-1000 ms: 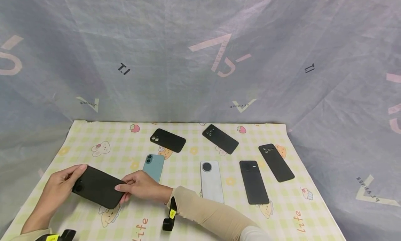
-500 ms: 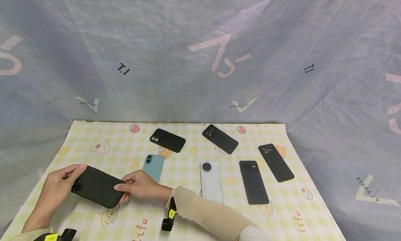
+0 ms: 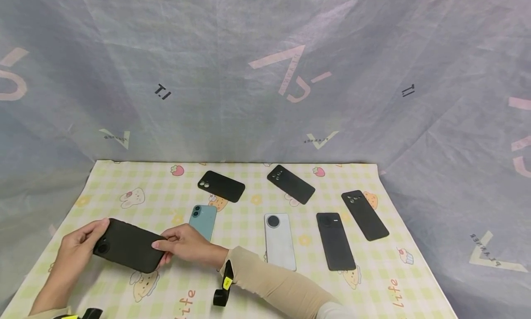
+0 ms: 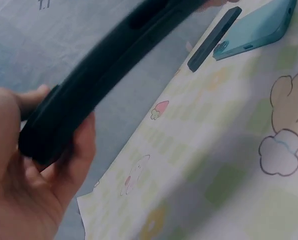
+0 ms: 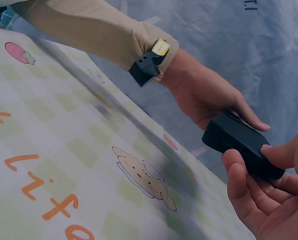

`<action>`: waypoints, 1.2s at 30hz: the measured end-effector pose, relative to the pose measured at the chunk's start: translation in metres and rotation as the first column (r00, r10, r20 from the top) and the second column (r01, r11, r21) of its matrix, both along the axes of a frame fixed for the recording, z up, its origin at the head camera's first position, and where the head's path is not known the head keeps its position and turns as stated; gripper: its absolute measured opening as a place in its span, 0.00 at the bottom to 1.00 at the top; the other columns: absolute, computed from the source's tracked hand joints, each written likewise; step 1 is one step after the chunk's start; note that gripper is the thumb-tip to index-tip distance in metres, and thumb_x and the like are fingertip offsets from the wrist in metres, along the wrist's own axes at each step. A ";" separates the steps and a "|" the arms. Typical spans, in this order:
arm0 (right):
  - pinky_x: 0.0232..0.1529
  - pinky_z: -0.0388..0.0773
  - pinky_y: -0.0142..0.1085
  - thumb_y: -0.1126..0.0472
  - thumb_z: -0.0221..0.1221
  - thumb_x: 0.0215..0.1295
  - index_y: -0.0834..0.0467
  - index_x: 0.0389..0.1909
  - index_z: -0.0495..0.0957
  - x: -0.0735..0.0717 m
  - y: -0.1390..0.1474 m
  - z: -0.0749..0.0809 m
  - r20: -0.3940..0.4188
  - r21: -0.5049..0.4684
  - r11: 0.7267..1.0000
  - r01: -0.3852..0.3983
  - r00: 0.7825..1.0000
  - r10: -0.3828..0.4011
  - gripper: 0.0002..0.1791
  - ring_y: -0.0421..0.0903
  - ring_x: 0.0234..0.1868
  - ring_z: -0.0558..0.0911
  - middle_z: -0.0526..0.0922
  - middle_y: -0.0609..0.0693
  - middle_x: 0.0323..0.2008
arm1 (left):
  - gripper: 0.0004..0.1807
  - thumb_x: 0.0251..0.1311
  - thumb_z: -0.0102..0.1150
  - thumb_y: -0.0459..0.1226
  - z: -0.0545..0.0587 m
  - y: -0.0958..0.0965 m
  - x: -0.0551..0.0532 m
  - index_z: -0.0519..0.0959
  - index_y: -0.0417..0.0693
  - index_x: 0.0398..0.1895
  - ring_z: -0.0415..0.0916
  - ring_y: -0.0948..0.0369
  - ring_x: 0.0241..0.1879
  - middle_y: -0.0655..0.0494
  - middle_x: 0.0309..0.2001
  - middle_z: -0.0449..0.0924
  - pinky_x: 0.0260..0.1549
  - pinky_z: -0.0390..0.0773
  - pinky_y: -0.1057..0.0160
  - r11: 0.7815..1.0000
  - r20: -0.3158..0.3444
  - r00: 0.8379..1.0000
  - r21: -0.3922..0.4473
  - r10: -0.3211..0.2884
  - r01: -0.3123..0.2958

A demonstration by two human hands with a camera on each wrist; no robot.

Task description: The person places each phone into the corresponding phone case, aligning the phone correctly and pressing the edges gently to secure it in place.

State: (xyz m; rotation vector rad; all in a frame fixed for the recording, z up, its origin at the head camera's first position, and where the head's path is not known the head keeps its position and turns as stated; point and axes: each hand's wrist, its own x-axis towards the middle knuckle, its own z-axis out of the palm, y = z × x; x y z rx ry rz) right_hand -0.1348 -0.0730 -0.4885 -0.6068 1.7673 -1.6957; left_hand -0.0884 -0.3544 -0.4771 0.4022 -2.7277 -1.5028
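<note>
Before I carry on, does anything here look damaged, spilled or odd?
Nothing stands out. The black case is tilted, but the left hand and right hand hold it; the white phone and teal phone lie flat, without visible spills or damage.

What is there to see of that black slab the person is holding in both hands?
The black slab is a flat rectangle with rounded corners and a matte, plastic- or rubber-looking back. A dark, round camera part shows near one end. Raised above the tablecloth, it lies slantwise in the head view: the left hand grips the camera end, the right hand pinches the other.
</note>
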 end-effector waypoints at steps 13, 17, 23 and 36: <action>0.41 0.88 0.38 0.59 0.64 0.79 0.63 0.41 0.88 -0.004 0.003 0.001 -0.013 0.010 0.999 0.034 0.999 -0.034 0.11 0.48 0.26 0.88 0.87 0.47 0.22 | 0.07 0.85 0.48 0.50 -0.002 -0.016 0.020 0.76 0.77 0.55 0.87 0.52 0.34 0.50 0.35 0.89 0.38 0.85 0.68 0.975 0.084 0.990 0.204 -0.109 0.090; 0.40 0.89 0.41 0.59 0.65 0.78 0.63 0.41 0.89 -0.003 0.003 0.001 -0.030 0.023 0.998 0.056 0.998 -0.055 0.10 0.49 0.26 0.88 0.86 0.47 0.21 | 0.12 0.86 0.48 0.45 -0.005 -0.017 0.021 0.77 0.81 0.50 0.88 0.56 0.36 0.53 0.36 0.89 0.39 0.86 0.67 0.963 0.044 0.989 0.238 -0.142 0.128; 0.39 0.88 0.39 0.58 0.66 0.77 0.61 0.41 0.89 -0.002 0.001 0.000 -0.005 0.027 0.996 0.083 0.997 -0.083 0.10 0.44 0.24 0.87 0.86 0.47 0.21 | 0.10 0.87 0.48 0.45 -0.004 -0.015 0.023 0.76 0.78 0.52 0.88 0.58 0.36 0.55 0.36 0.88 0.39 0.85 0.70 0.970 0.030 0.990 0.207 -0.140 0.131; 0.40 0.85 0.28 0.61 0.68 0.73 0.58 0.42 0.87 0.005 -0.006 -0.001 0.138 -0.080 0.986 0.148 0.981 -0.137 0.04 0.52 0.30 0.90 0.89 0.53 0.26 | 0.06 0.82 0.57 0.48 0.005 -0.008 0.022 0.84 0.68 0.49 0.85 0.58 0.33 0.55 0.33 0.88 0.38 0.83 0.74 0.932 -0.032 0.999 0.361 0.004 0.008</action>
